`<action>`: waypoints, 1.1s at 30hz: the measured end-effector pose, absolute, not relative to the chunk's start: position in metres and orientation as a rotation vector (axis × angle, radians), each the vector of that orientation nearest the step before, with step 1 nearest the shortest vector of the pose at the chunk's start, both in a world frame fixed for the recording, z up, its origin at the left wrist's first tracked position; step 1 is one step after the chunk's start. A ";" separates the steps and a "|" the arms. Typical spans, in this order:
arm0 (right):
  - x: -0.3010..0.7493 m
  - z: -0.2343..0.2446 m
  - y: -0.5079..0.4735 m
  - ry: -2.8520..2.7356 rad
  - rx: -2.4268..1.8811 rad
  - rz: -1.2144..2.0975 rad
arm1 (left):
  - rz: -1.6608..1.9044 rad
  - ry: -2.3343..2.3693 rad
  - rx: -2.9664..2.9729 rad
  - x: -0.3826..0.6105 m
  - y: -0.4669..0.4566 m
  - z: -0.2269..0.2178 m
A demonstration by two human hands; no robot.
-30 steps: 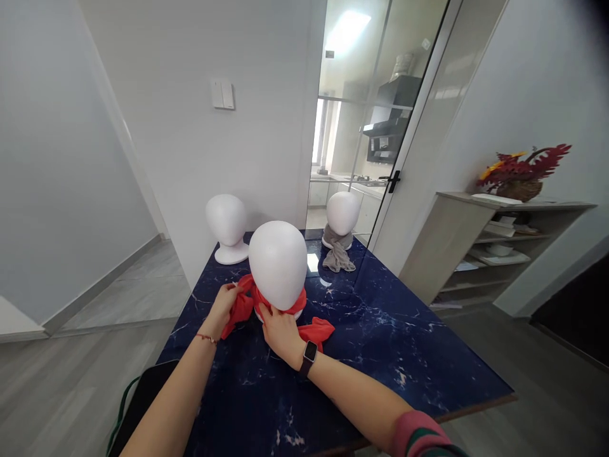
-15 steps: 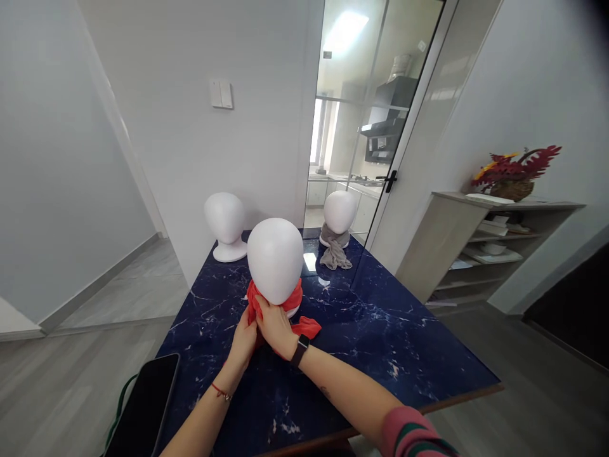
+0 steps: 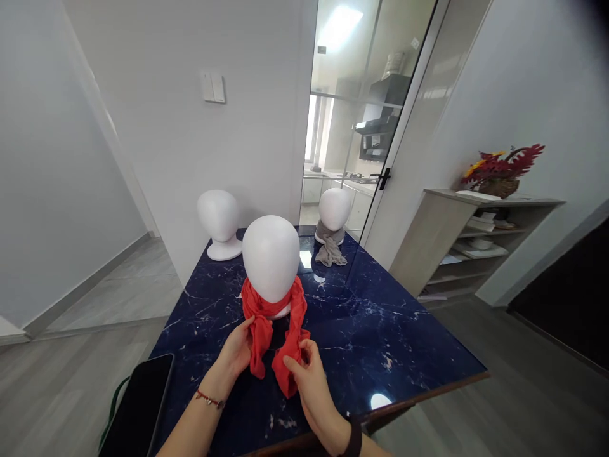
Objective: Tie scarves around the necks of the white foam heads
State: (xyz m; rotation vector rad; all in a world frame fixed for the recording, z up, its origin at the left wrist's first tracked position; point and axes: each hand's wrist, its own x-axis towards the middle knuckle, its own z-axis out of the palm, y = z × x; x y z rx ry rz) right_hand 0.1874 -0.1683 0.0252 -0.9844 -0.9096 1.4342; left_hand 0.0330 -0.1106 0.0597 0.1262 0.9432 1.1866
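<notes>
A red scarf is wrapped around the neck of the nearest white mannequin head, and its two ends hang down in front onto the table. My left hand grips the edge of the left end, its fingertips partly hidden behind the cloth. With thumb and fingers, my right hand pinches the right end, which reaches lower. Part of the white base shows between the scarf's ends.
A bare white mannequin head stands at the back left. At the back right, another mannequin head wears a knotted grey scarf. A black phone lies at the left edge of the dark blue marbled table.
My hands have moved apart from their spot together at the neck's left side. My right hand went right and down. The scarf now hangs in two separate ends.
</notes>
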 end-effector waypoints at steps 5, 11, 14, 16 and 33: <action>0.174 0.029 -0.151 -0.843 -0.928 1.731 | 0.963 0.728 0.241 0.028 -0.112 0.057; 0.171 0.033 -0.126 -1.200 -0.895 1.878 | 0.806 0.742 0.376 0.033 -0.114 0.065; 0.184 0.033 -0.115 -1.445 -0.944 1.780 | 0.893 0.893 0.490 0.038 -0.114 0.062; 0.193 0.035 -0.105 -1.505 -1.047 1.563 | 0.998 1.088 0.646 0.041 -0.114 0.056; 0.182 0.032 -0.059 -1.380 -0.923 2.013 | 0.705 1.822 1.876 0.050 -0.140 0.045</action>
